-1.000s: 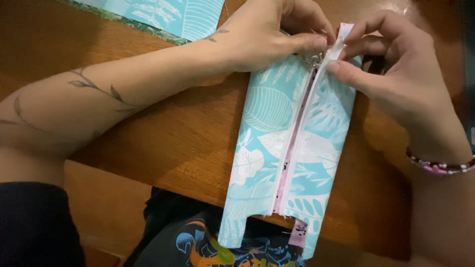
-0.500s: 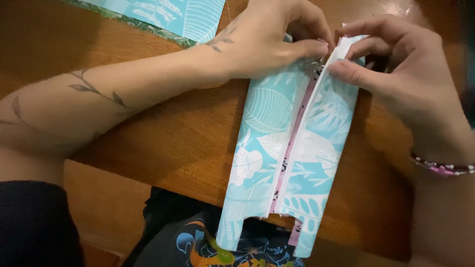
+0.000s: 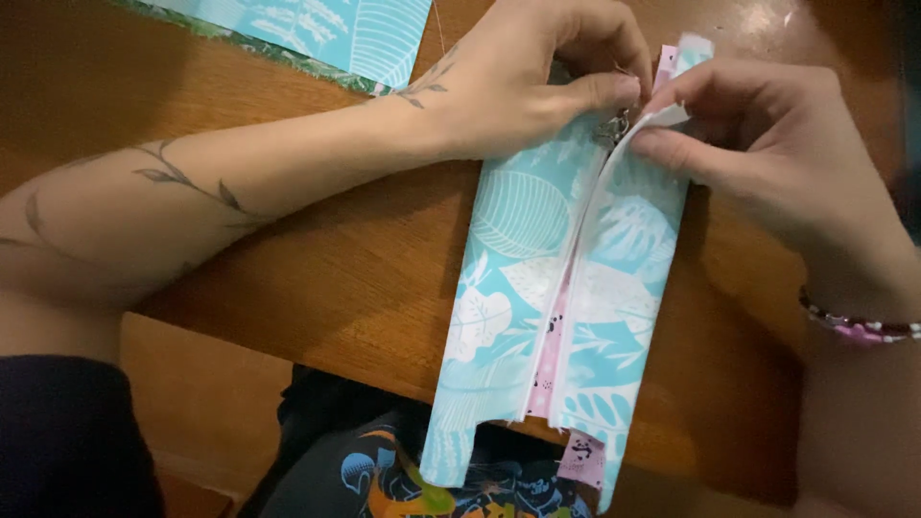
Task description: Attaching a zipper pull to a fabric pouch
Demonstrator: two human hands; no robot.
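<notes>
Head view, from the left: the left forearm, marked with a leafy vine tattoo, crosses the brown wooden desk point(image 3: 317, 288) toward the top centre. There the left hand point(image 3: 518, 86) has its grip closed, thumb and fingers pinched at the top end of the fabric piece point(image 3: 508, 288), right by the small metal zipper pull point(image 3: 610, 129).

The fabric piece is a long panel in light turquoise printed with white leaves and ferns. A pale zipper point(image 3: 576, 278) runs down its middle, with a pink dotted lining point(image 3: 549, 369) showing along the seam and at the bottom. It lies lengthwise on the desk, its top end under the hands and its bottom end hanging over the near desk edge, above the person's lap, where dark clothing with an orange and blue print shows.

To the right, the right hand point(image 3: 767, 144) has its grip closed on the right flap at the top, fingers folding that edge up just beside the pull. A beaded bracelet point(image 3: 859, 326) in pink and dark tones sits on that wrist.

At the upper left, one more piece of the same turquoise print, the second fabric point(image 3: 326, 29), lies flat, well apart from the hands. The hands cover the zipper's top end.

Count: two hands, two fabric pieces, one zipper, one bracelet.
</notes>
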